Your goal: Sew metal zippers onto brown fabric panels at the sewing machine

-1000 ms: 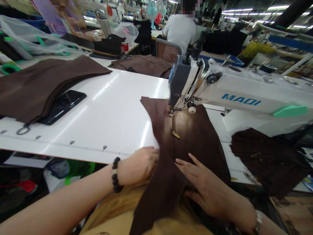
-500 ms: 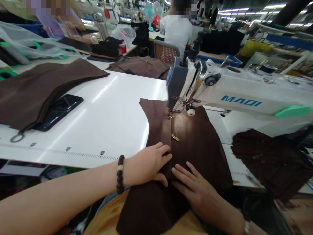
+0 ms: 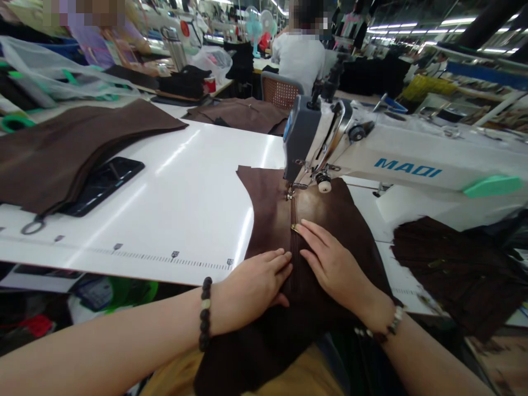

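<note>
Because both palms press down on it, the dark brown leather panel [image 3: 270, 220] appears held flat, its zipper [image 3: 293, 258] running straight back to the presser foot [image 3: 290, 193] of the sewing machine [image 3: 307, 135], with the small brass zipper pull [image 3: 294, 227] lying near the foot. The left hand [image 3: 251, 289] rests open on the panel just left of the zipper, and the right hand [image 3: 334, 264] rests open just right of it. Neither is clenched or pinching; the flat, spread fingers seem placed to keep the leather smooth and its two sides even. The panel lies on a glossy white sewing table [image 3: 185, 187] with printed ruler marks [image 3: 173, 258] along its near edge, and its lower end hangs off over yellow cloth [image 3: 173, 379] at the person's lap. To the left, a folded brown leather piece [image 3: 70, 148] partly overlaps a black phone [image 3: 103, 184], while a dark leather heap [image 3: 449, 269] lies to the right. Farther off, a seated co-worker [image 3: 299, 55] faces away, among small fans [image 3: 259, 25] and long overhead lights [image 3: 457, 22].
</note>
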A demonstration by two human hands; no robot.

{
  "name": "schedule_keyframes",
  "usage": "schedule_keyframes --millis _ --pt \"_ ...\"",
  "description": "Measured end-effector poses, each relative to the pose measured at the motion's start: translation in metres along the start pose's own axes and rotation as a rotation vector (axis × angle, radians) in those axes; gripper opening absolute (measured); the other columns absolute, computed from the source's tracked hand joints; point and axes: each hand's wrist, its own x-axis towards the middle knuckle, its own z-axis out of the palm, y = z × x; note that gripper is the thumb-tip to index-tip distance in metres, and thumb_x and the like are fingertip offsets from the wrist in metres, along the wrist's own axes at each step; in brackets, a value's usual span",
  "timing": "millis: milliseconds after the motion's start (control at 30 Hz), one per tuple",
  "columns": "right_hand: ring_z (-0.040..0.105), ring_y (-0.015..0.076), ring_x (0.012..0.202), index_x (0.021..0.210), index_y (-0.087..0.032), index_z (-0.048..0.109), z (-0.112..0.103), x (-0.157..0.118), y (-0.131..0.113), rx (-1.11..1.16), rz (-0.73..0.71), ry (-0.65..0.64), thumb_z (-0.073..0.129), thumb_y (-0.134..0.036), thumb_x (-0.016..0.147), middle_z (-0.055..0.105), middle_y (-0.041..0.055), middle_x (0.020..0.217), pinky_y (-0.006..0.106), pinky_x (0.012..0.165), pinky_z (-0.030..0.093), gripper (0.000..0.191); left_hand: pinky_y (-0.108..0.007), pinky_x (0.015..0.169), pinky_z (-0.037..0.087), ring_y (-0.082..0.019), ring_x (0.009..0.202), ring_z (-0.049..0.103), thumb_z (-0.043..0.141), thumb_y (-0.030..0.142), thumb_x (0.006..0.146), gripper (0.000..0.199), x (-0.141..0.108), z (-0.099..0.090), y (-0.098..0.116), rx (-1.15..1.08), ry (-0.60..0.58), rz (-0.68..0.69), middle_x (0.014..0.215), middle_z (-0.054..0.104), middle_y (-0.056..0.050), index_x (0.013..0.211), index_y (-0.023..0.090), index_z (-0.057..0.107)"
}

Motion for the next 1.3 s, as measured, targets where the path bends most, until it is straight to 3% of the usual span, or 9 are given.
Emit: schedule_keyframes --millis 167,367,500,667,933,1300 --pt "0.048 0.0224 0.110 0.118 -0.008 0.051 0.016 0.014 0.010 -0.119 -0.070 -0.027 0.036 -0.017 0.088 0.052 0.0127 0.119 0.042 0.097 0.042 0.035 -0.030 0.099 0.034 -0.023 0.113 0.047 0.057 0.047 0.080 0.051 0.001 0.008 0.005 0.050 0.011 -0.008 0.120 0.053 -0.015 0.109 0.006 0.056" --pt "0.052 0.0219 0.103 0.113 -0.006 0.055 0.014 0.011 0.013 -0.153 -0.094 -0.006 0.037 -0.014 0.086 0.057 0.0132 0.111 0.040 0.092 0.046 0.032 -0.031 0.100 0.031 -0.024 0.114 0.047 0.053 0.043 0.085 0.045 0.003 0.011 0.012 0.093 0.045 0.015 0.120 0.053 -0.016 0.108 0.005 0.057" --pt "0.052 0.0217 0.101 0.113 -0.007 0.054 0.016 0.013 0.012 -0.167 -0.093 0.017 0.040 -0.012 0.085 0.057 0.0122 0.109 0.040 0.090 0.047 0.032 -0.033 0.099 0.032 -0.025 0.116 0.045 0.045 0.038 0.089 0.042 0.002 0.008 0.011 0.076 0.002 0.018 0.124 0.049 -0.017 0.114 0.004 0.053" --pt "0.050 0.0219 0.104 0.115 -0.006 0.052 0.018 0.015 0.012 -0.174 -0.093 0.015 0.036 -0.012 0.086 0.055 0.0122 0.111 0.039 0.093 0.045 0.034 -0.033 0.096 0.036 -0.025 0.115 0.047 0.049 0.040 0.087 0.044 0.001 0.002 0.006 0.058 -0.060 0.002 0.125 0.049 -0.016 0.115 0.005 0.053" --pt "0.048 0.0239 0.098 0.115 -0.003 0.051 0.021 0.026 0.010 -0.167 -0.052 0.038 0.037 -0.012 0.085 0.054 0.0143 0.105 0.040 0.089 0.046 0.034 -0.033 0.099 0.033 -0.024 0.114 0.047 0.052 0.039 0.085 0.041 0.005 0.003 -0.006 0.061 0.002 -0.004 0.123 0.050 -0.015 0.111 0.007 0.056" --pt "0.045 0.0219 0.091 0.120 -0.005 0.047 0.027 0.046 0.012 -0.182 0.121 -0.001 0.039 -0.016 0.086 0.051 0.0134 0.101 0.038 0.083 0.047 0.037 -0.036 0.101 0.030 -0.025 0.118 0.043 0.044 0.038 0.090 0.039 0.016 0.009 -0.027 0.016 -0.049 0.018 0.126 0.048 -0.014 0.114 0.009 0.053"
